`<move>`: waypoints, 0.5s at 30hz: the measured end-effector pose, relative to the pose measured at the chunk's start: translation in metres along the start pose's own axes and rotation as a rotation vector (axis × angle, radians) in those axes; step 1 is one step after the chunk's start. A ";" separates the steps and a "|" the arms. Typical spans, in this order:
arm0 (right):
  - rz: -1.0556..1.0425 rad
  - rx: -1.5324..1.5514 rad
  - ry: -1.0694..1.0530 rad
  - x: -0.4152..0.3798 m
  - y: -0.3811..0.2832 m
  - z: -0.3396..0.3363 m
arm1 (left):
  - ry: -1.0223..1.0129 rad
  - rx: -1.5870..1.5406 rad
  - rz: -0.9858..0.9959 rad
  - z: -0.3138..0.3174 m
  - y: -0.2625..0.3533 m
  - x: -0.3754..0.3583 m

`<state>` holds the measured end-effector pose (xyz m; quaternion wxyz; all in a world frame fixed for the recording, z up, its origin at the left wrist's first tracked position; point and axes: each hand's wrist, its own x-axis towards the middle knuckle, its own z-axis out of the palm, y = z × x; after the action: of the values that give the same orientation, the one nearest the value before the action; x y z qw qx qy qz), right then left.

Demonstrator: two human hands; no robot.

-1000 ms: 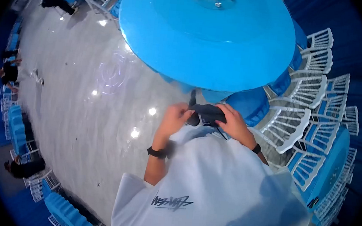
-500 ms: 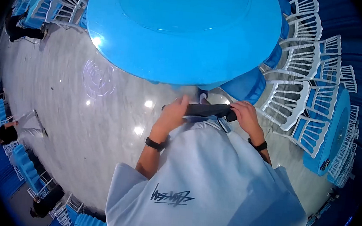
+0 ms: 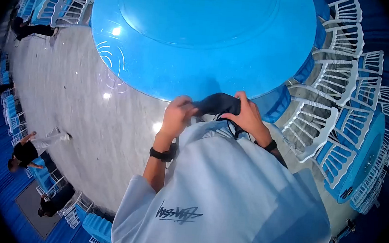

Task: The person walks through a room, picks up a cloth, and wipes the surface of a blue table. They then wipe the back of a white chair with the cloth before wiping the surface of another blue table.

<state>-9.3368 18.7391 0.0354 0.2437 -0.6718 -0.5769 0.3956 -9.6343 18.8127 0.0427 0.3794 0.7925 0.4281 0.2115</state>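
White shirt (image 3: pixel 239 185) bears hard-to-read black script (image 3: pixel 179 213); both hands (image 3: pixel 175 116) (image 3: pixel 250 117) hold dark cloth (image 3: pixel 218 104).

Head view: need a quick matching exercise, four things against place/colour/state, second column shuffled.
1. Dark fabric item
2. Big table
3. Nearest right-hand chair
4. Lettering

A. Black, on the shirt
B. White, with spindles
C. Held between left hand and right hand
D. Blue, with a curved edge

Pairs: 1-C, 2-D, 3-B, 4-A
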 end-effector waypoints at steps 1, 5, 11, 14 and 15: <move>-0.050 -0.071 -0.029 0.009 0.004 -0.005 | 0.015 -0.048 -0.055 0.000 0.006 0.007; -0.139 -0.140 -0.234 0.028 0.037 -0.024 | 0.086 -0.090 -0.138 -0.005 0.012 0.026; -0.257 -0.116 -0.042 0.040 0.038 -0.036 | 0.067 -0.170 -0.392 0.012 0.025 0.047; -0.167 0.080 0.069 0.041 0.037 -0.037 | 0.032 -0.244 -0.383 0.008 0.044 0.061; -0.152 0.108 0.041 0.042 0.035 -0.040 | -0.013 -0.246 -0.348 0.000 0.058 0.066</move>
<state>-9.2831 18.7770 0.0196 0.3207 -0.6197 -0.5989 0.3929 -9.5681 18.8483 0.0883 0.5069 0.6555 0.5271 0.1886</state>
